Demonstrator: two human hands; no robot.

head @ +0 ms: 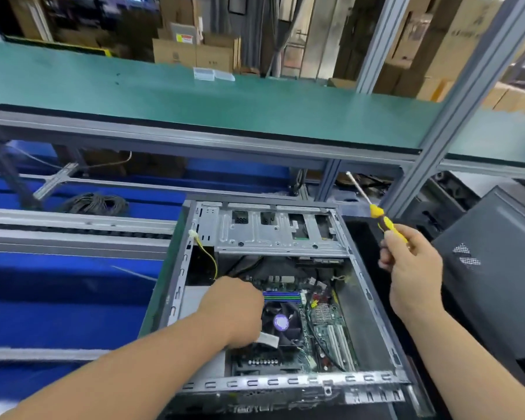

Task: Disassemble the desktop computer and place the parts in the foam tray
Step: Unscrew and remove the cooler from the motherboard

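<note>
Workbench (73,298), left hand (234,310) perhaps gripping inside case (361,380)

One open computer case (285,298), one screwdriver (376,212), two hands, one cable coil (94,204), perhaps two clear plastic boxes (212,74).

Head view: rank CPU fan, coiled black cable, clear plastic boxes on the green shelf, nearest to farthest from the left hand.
From the left hand, reaching inside the open case:
1. CPU fan, right beside the hand, on the motherboard.
2. Coiled black cable, up and to the left, outside the case.
3. Clear plastic boxes, far back on the green shelf.
</note>
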